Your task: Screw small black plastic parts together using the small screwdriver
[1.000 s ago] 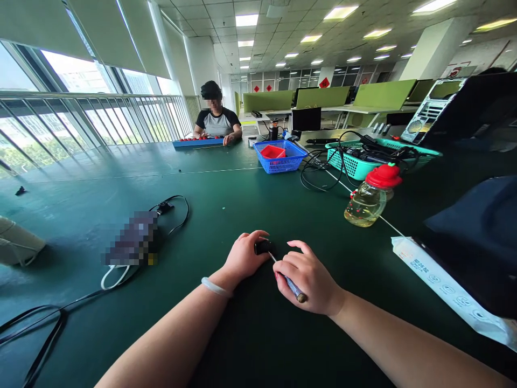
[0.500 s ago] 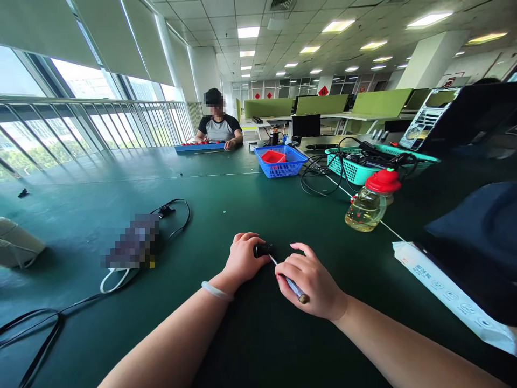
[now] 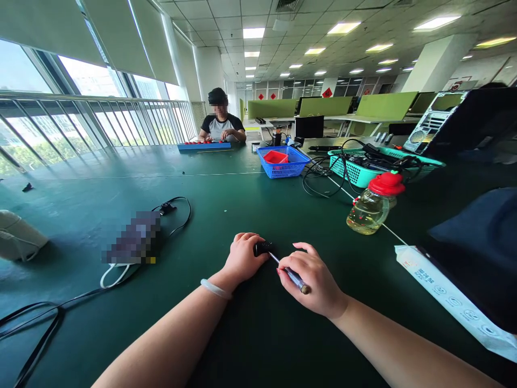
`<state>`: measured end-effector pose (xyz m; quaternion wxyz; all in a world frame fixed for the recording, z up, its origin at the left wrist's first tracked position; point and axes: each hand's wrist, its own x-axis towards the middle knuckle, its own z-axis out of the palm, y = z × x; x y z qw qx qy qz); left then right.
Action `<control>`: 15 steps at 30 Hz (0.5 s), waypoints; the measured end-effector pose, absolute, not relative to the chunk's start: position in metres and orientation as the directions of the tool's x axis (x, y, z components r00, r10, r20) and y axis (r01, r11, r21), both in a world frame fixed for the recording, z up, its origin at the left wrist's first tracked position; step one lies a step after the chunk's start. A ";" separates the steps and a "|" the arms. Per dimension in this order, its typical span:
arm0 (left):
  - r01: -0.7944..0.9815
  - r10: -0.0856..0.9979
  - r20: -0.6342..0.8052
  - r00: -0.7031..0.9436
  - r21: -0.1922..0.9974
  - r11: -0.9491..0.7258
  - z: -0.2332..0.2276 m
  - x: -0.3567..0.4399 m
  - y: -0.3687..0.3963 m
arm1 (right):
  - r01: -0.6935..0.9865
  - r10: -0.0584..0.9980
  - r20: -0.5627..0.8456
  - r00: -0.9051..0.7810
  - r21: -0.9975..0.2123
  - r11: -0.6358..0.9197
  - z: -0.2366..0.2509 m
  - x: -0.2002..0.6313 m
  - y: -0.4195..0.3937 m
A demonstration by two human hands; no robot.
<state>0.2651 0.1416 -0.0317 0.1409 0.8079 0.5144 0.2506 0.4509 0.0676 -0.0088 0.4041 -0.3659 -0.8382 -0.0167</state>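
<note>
My left hand [image 3: 245,257] is closed round a small black object [image 3: 263,248] on the dark green table [image 3: 218,215]; its kind is partly hidden by my fingers. In my right hand [image 3: 309,280] is a screwdriver [image 3: 296,279] with a translucent, purplish handle, pinched between thumb and fingers. Its thin metal shaft slants up and left, and the tip meets the near right side of the black object. The index finger of the right hand is stretched out above the tool. A pale bangle [image 3: 216,289] circles my left wrist.
A blurred-out device [image 3: 135,237] with cables lies left. Beyond my hands stand a blue basket [image 3: 283,170] holding a red tray, a teal basket [image 3: 351,171] of cables, and a red-lidded bottle [image 3: 369,213]. A white packet [image 3: 448,293] lies right. Another person [image 3: 222,124] sits across the table.
My view has shifted slightly, moving the background a little to the right. Both hands keep their grips almost unchanged. The person across has raised a hand from the table edge toward the blue tray.
</note>
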 end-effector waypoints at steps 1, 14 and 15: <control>0.761 0.903 0.258 0.344 0.487 -0.429 -0.032 0.265 0.142 | 0.627 0.598 0.692 -0.404 -0.267 0.732 -0.009 0.451 0.067; 0.781 0.914 0.237 0.330 0.476 -0.405 -0.031 0.265 0.141 | 0.631 0.591 0.718 -0.367 -0.275 0.725 -0.010 0.452 0.068; 0.780 0.914 0.236 0.329 0.478 -0.404 -0.031 0.265 0.141 | 0.631 0.588 0.722 -0.365 -0.272 0.726 -0.010 0.452 0.068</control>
